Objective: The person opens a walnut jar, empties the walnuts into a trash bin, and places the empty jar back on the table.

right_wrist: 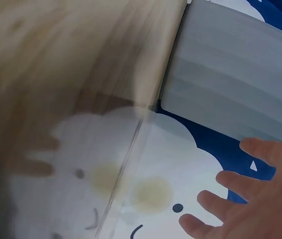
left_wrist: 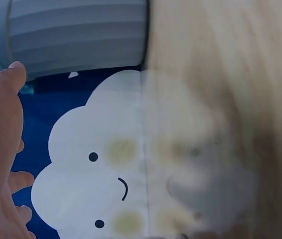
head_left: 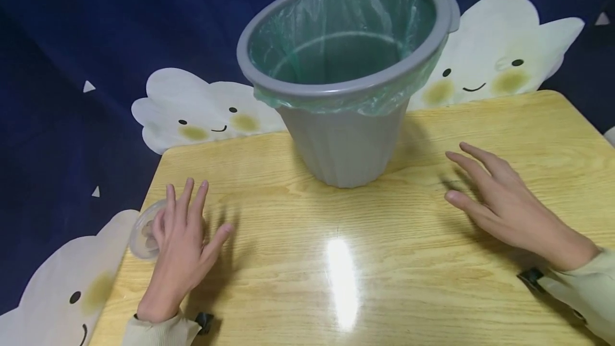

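A grey trash can lined with a green plastic bag stands upright at the back middle of the table. To its front left my left hand hovers with most fingers straight and spread, holding nothing. Partly behind that hand is a shallow round clear dish with small brownish pieces in it; I cannot tell whether the hand touches it. My right hand is held above the table at the right, fingers extended toward the can and apart from it. Both wrist views show the can's ribbed side, in the right one beyond the fingers.
The light wooden table ends at the left just past the dish. Behind it hangs a dark blue curtain with white triangles and smiling clouds. A bright light reflection lies on the tabletop's front middle.
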`<state>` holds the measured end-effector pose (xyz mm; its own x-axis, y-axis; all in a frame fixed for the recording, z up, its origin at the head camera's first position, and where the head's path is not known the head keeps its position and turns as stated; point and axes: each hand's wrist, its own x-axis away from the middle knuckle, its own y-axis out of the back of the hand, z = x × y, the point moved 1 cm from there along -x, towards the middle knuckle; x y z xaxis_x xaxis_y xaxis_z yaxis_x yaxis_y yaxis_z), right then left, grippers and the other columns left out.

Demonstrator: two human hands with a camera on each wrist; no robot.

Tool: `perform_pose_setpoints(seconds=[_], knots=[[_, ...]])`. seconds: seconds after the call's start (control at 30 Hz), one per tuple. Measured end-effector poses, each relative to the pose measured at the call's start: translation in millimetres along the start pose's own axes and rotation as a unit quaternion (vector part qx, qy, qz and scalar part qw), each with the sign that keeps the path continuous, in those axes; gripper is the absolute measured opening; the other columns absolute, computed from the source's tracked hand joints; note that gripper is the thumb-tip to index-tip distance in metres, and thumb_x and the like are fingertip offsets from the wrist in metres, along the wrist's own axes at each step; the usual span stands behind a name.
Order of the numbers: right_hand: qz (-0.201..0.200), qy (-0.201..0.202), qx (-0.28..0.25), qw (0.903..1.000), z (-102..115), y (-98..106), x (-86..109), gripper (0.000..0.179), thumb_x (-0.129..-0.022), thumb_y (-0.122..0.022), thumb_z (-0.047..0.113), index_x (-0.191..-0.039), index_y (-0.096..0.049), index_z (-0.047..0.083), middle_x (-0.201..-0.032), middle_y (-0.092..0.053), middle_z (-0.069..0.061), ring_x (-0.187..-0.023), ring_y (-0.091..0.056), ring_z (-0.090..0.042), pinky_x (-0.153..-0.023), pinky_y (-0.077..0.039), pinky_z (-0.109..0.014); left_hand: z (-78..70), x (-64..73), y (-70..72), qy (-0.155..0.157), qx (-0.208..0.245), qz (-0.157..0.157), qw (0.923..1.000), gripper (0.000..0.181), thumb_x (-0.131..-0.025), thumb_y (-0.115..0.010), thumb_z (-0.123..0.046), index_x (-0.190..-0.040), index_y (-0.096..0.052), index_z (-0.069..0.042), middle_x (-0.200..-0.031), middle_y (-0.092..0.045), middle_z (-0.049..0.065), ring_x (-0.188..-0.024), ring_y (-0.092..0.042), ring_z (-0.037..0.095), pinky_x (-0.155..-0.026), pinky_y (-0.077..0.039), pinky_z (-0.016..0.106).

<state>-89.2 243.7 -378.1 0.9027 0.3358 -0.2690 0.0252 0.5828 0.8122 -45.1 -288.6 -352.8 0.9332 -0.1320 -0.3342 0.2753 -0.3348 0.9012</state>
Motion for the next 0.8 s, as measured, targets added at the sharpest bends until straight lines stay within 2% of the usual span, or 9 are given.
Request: perform_pose_setpoints(seconds=[0.1,0.5,0.8], knots=[[-0.001,0.002,-0.004,1.0000,3,-3,-4.7,0.070,-0.098,-0.071,0.026,-0.160,-0.039,0.021,-0.167,-0.031,-0.021,-0.145,-0.033,-0.055,-0.110,-0.026,-0.074,-1.0,-3.8,1.9,0.009,0.008,-0.006,0.9999,0.083,-0.098,-0.063,-0.053,-0.166,-0.024,-0.022,-0.173,-0.019,0.016,-0.163,0.001,0.045,-0.113,-0.010,0.076],[0.016,-0.001,-0.016,0.9997,13,-13,-18.1,0.067,-0.098,-0.071,0.029,-0.158,-0.041,0.022,-0.166,-0.034,-0.018,-0.147,-0.034,-0.049,-0.108,-0.031,-0.071,-3.4,-17.5,-1.1,0.003,0.042,-0.033,0.9986,0.081,-0.099,-0.063,-0.050,-0.165,-0.026,-0.021,-0.174,-0.020,0.014,-0.163,-0.001,0.042,-0.113,-0.009,0.077],[0.003,0.029,-0.008,0.9995,19,-19,-26.4,0.065,-0.097,-0.072,0.028,-0.156,-0.045,0.020,-0.162,-0.039,-0.019,-0.145,-0.039,-0.045,-0.108,-0.036,-0.066,-2.2,-23.2,0.7,0.012,0.070,-0.058,0.9958,0.077,-0.100,-0.065,-0.041,-0.164,-0.028,-0.020,-0.173,-0.021,0.014,-0.162,-0.006,0.042,-0.114,-0.007,0.075]])
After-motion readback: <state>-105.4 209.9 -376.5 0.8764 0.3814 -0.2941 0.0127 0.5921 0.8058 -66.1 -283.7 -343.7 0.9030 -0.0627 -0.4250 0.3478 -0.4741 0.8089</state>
